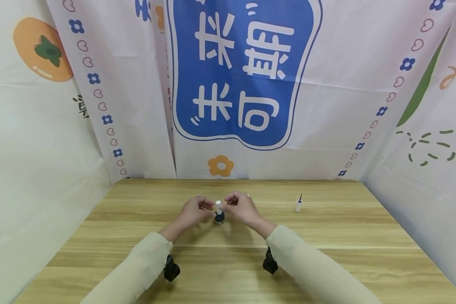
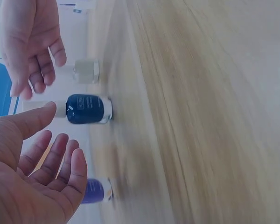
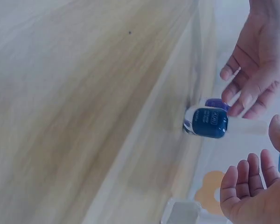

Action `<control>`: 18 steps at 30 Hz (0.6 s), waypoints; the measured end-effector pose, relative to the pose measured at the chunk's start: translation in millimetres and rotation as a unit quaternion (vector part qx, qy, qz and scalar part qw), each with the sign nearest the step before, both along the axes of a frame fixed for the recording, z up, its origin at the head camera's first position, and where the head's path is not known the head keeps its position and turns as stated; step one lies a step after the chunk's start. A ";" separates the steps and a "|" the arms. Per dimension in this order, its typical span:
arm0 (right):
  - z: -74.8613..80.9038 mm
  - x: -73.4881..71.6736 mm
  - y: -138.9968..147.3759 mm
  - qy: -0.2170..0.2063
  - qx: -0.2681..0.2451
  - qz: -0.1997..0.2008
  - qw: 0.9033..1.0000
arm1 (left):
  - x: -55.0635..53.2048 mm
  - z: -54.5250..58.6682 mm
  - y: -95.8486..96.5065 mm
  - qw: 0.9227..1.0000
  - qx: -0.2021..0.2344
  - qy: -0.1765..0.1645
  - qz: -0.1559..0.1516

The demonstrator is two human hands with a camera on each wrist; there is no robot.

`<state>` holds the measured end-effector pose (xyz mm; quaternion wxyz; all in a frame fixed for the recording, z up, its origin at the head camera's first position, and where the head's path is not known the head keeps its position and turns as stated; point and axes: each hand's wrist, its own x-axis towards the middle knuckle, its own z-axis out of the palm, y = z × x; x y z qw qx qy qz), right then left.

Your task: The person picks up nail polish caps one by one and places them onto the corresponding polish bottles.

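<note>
1 blue bottle (image 2: 85,109) upright between left grip (image 1: 196,210) and right grip (image 1: 243,208).

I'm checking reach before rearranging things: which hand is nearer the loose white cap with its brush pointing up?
Right. The right hand is left of the loose white cap, not touching it; the left hand is farther left, beyond the dark bottle.
</note>
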<state>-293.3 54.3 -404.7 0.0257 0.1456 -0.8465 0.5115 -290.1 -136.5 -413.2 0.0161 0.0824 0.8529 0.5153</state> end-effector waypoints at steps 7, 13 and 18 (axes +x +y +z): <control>10.1 1.3 20.7 -0.008 -0.015 -0.011 1.000 | 1.6 4.7 -18.0 1.000 -0.006 0.003 0.014; 12.5 3.8 42.9 -0.005 -0.022 -0.026 0.999 | 0.5 4.3 -35.4 0.999 -0.015 0.003 0.036; 10.6 6.7 60.4 -0.014 -0.025 -0.040 0.999 | -1.8 1.2 -43.0 0.998 -0.022 0.010 0.056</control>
